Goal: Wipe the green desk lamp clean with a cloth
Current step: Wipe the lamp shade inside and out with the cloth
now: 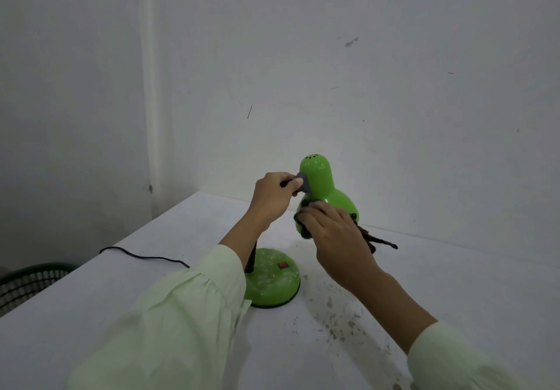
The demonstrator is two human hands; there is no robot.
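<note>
The green desk lamp stands on the white table, its bell-shaped shade (325, 186) raised on a dark neck above a round green base (274, 283) that carries a red switch and pale dusty smears. My left hand (274, 195) grips the neck where it joins the shade at a grey collar. My right hand (330, 235) presses a dark cloth (304, 223) against the shade's lower front. Brownish ends of the cloth (378, 241) hang out to the right of the hand.
The white table (454, 283) meets grey walls in a corner behind the lamp. Dark specks of dirt (339, 320) lie on the table right of the base. The black power cord (145, 256) runs left off the table edge. A dark mesh basket (27, 283) sits low at the left.
</note>
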